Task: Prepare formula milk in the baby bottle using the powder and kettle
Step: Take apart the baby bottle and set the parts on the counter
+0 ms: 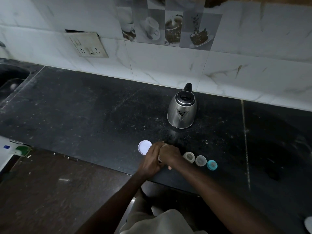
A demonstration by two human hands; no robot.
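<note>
Both my hands meet near the counter's front edge. My left hand [149,160] and my right hand [170,155] curl round a small pale powder container [159,159]; only a sliver of it shows between them. Its white round lid [144,147] lies flat just left of my hands. To the right stand in a row two clear round baby-bottle pieces [188,157] [200,160] and a teal nipple ring [212,165]. The steel kettle [182,110], lid closed, stands further back near the wall, spout towards me.
The black stone counter [84,107] runs left to a sink [11,76]. A wall socket plate [87,44] sits on the tiled backsplash. A white item with blue and green parts [15,149] is at the left edge. A white dish rim [308,224] shows bottom right.
</note>
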